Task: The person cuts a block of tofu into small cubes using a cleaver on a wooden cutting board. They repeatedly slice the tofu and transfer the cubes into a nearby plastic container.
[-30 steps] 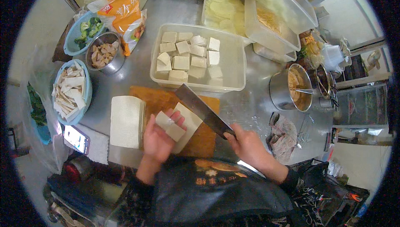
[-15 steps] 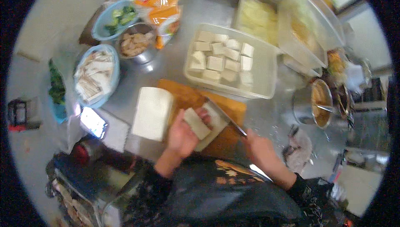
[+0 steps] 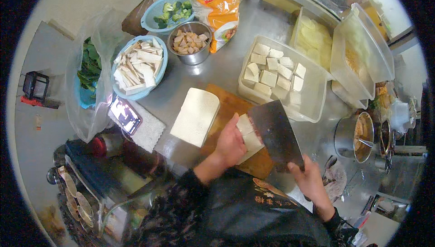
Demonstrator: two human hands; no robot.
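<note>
My left hand (image 3: 229,145) is closed round a small slab of white tofu (image 3: 248,131) above the wooden cutting board (image 3: 222,106). A line crosses that slab, like a cut. My right hand (image 3: 311,181) grips a cleaver (image 3: 277,133) by its handle. The broad blade shows its flat side and lies right beside the held tofu, hiding some of my left fingertips. Under my left hand, part of another tofu piece rests on the board. A big tofu block (image 3: 195,116) stands at the board's left edge. Tofu cubes (image 3: 268,78) sit in a plastic tub (image 3: 319,102) beyond the board.
On the steel table, far left, are a basket of sliced mushrooms (image 3: 138,68), a bowl of broccoli (image 3: 174,13), a metal pot of meat chunks (image 3: 189,42) and an orange bag (image 3: 222,13). A phone (image 3: 124,115) lies on a cloth (image 3: 152,131). A steel pot (image 3: 353,136) stands right.
The view has swung, so the table's things sit further right. The cleaver, seen nearly edge-on before, now shows its broad side next to the tofu in my left hand.
</note>
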